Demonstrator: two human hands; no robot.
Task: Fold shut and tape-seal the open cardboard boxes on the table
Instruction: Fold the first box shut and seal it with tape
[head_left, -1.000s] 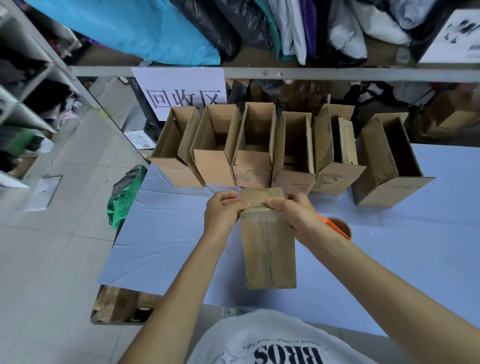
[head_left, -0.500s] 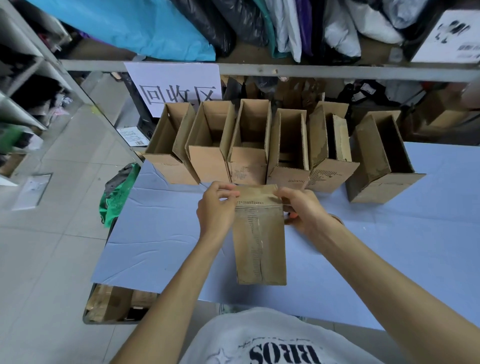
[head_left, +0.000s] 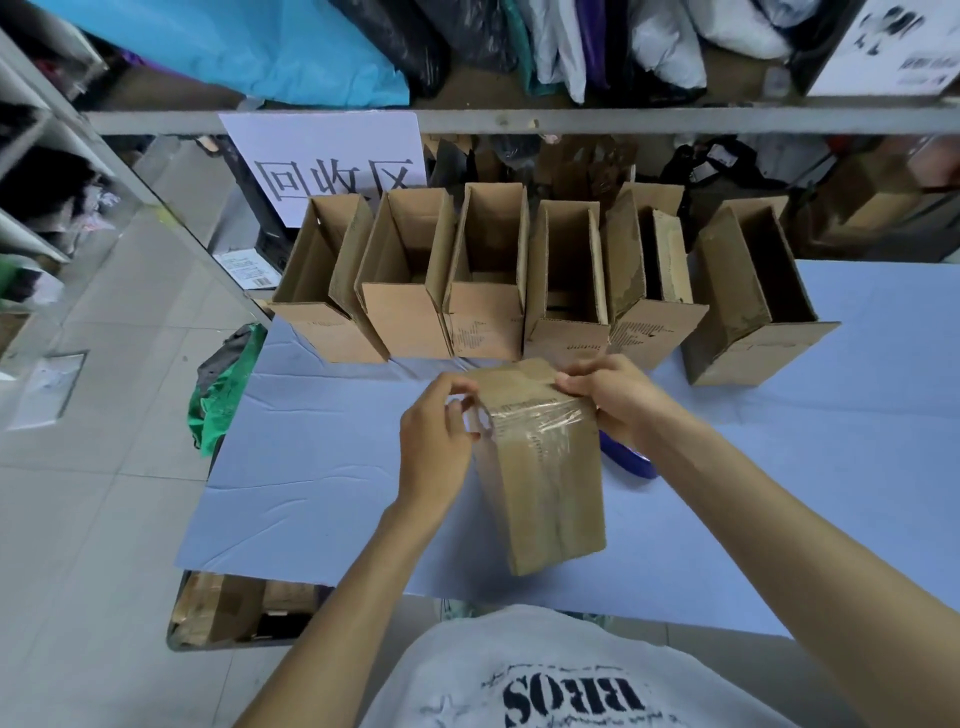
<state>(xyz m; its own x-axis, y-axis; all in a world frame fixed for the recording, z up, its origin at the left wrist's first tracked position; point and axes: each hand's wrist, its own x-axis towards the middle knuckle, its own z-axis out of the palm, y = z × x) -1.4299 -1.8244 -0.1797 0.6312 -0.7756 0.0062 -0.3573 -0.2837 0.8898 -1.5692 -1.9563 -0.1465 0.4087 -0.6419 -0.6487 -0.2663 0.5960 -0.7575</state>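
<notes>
Two hands, left (head_left: 436, 441) and right (head_left: 615, 400), holding taped box (head_left: 550, 493)

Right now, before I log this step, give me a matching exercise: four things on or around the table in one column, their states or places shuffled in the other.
Column one:
1 nearest box
2 back-row boxes
3 white sign
4 green cloth

Column two:
A open on top
B off the table's left edge
C clear tape across its upper end
D hanging behind the row

Pairs: 1-C, 2-A, 3-D, 4-B
</notes>
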